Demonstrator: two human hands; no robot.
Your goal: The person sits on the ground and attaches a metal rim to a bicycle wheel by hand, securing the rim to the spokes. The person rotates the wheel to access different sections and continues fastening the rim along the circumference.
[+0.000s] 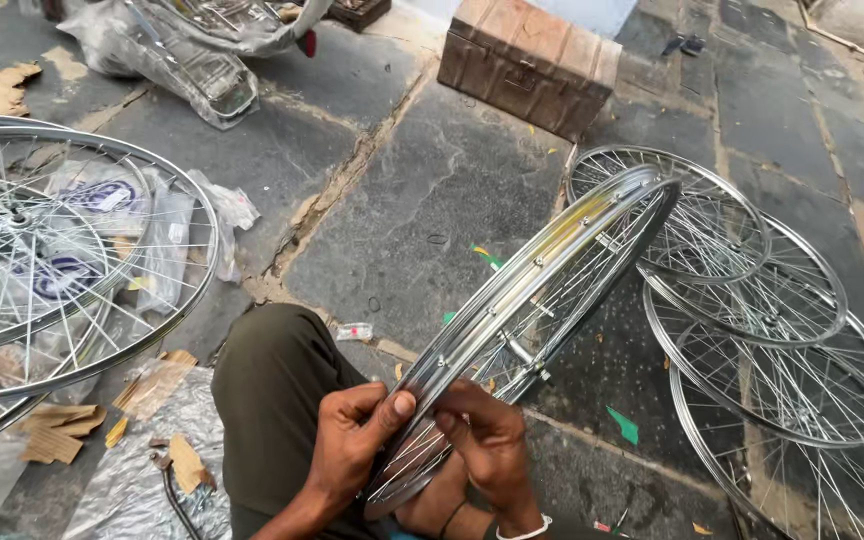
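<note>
Wheel rim (537,300) stands edge-up before us; finished spoked wheels (752,300) lie stacked right of it, a metal trunk (530,62) beyond. Our left hand (352,440) and right hand (487,440) pinch its near edge, fingers curled closed on it

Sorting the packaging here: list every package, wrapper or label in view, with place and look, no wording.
Clear plastic bags: left, under the spoked wheels; bear blue-and-white oval labels.
Plastic-wrapped metal carrier: top left; clear film over chrome.
Brown metal box: top centre; rectangular, rusty.
Small wrapper: on the floor beside the knee; pale with red.
Torn cardboard: lower left; brown scraps.
</note>
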